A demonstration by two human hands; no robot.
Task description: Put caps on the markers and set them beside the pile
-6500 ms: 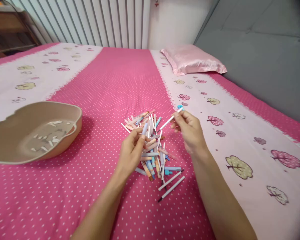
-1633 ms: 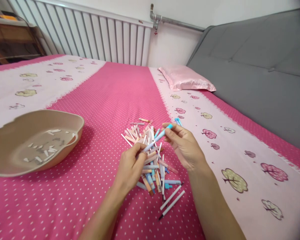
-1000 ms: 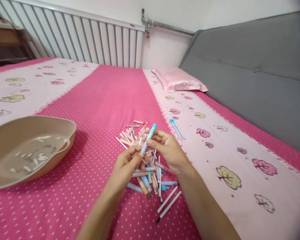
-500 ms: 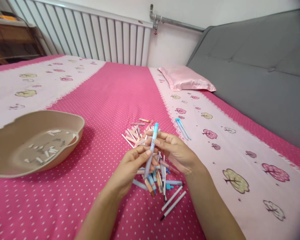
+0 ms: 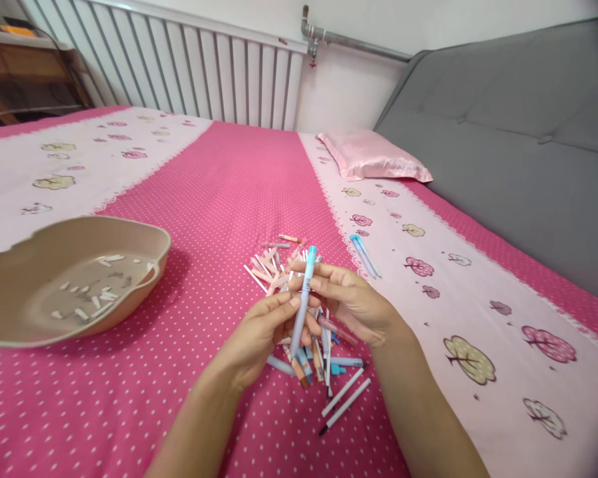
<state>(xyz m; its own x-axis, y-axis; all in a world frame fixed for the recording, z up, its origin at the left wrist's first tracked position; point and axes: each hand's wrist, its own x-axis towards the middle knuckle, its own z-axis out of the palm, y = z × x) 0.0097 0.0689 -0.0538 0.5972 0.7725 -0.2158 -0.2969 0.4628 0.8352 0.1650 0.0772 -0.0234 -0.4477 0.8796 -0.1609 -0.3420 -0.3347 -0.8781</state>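
Observation:
Between my two hands a pale lilac pen (image 5: 301,312) with a light blue end stands tilted, its blue end up and away from me. My left hand (image 5: 264,332) pinches it around the middle with thumb and fingers. Higher up, near the blue part, my right hand (image 5: 353,299) grips it too. Under and behind the hands lies a loose heap of pen parts (image 5: 266,265), in pink, orange, blue and white; the hands hide part of it. Two slim white sticks with dark tips (image 5: 346,406) lie at the near side of the heap.
Two lilac and blue pens (image 5: 365,256) lie side by side right of the heap. A beige basin (image 5: 149,242) holding small white pieces stands at left. Everything rests on a pink dotted bedspread (image 5: 219,199). A pink pillow (image 5: 373,156), grey headboard (image 5: 508,119) and white radiator (image 5: 194,66) are farther back.
The left fingers have shifted slightly on the pen; otherwise both hands keep nearly the same place. The view has moved a little.

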